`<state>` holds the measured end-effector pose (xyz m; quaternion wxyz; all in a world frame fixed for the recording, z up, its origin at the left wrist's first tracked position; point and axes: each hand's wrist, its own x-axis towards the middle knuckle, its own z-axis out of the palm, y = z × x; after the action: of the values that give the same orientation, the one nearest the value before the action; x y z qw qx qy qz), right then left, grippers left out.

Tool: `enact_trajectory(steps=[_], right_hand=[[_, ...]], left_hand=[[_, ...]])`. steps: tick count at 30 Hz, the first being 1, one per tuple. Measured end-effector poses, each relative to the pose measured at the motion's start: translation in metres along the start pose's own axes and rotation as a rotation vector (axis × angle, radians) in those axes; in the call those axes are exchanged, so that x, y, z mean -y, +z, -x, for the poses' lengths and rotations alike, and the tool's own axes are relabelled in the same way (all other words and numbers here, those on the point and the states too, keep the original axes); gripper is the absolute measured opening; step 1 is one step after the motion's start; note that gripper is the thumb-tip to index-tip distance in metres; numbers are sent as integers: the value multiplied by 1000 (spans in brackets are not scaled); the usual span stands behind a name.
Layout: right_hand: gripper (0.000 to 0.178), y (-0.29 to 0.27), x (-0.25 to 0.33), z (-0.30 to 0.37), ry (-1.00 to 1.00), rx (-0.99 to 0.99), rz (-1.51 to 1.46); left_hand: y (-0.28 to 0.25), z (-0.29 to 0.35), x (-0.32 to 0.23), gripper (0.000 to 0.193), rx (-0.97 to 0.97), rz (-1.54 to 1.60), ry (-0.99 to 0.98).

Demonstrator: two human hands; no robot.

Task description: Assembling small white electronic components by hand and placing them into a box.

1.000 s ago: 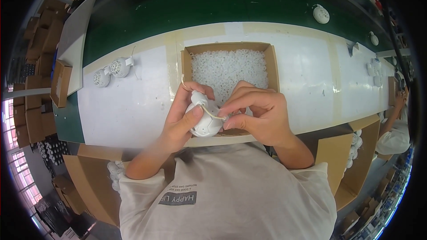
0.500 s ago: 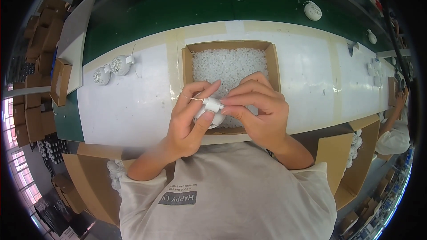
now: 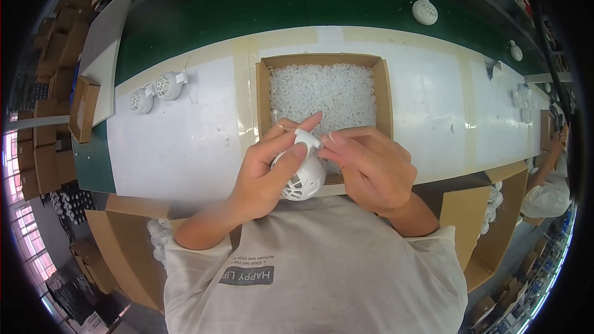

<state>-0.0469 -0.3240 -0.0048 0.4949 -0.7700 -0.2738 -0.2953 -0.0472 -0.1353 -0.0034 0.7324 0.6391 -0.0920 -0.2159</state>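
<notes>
My left hand [image 3: 265, 164] is closed round the neck of a white ball-shaped housing [image 3: 305, 180] with a cut-out lattice on its round side. A thin pale cord [image 3: 279, 119] sticks out near my left fingers. At the tip of the neck my right hand [image 3: 378, 164] has thumb and fingers pinched together; whatever they hold is too small and covered to make out. Both hands are over the near part of a shallow cardboard box [image 3: 385, 86] filled with small translucent rings [image 3: 325, 89].
Two similar housings [image 3: 168, 85] lie on the white worktop [image 3: 179, 154] at left. Another white housing [image 3: 425, 11] rests on the green surface [image 3: 247, 9] beyond. Open cartons [image 3: 124, 253] with white housings flank me. At far right is another person's sleeve [image 3: 547, 193].
The housing has tilted so its lattice ball shows below my left hand. My right hand has turned, its fingers more bunched at the neck's tip.
</notes>
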Motion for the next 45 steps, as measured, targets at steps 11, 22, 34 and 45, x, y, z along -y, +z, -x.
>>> enact_trajectory(steps=[11, 22, 34, 45], right_hand=[[41, -18, 3, -13, -79, 126, 65], [37, -32, 0, -15, -49, 201, -176], [48, -38, -2, -15, -122, 329, 138], [27, -18, -14, 2, 175, 104, -279]], left_hand=[[9, -4, -7, 32, -7, -386, 243], [-6, -1, -33, 43, 314, 507, -622], [20, -2, -6, 37, 74, 189, -340], [21, -2, 5, 42, -158, -486, 460]])
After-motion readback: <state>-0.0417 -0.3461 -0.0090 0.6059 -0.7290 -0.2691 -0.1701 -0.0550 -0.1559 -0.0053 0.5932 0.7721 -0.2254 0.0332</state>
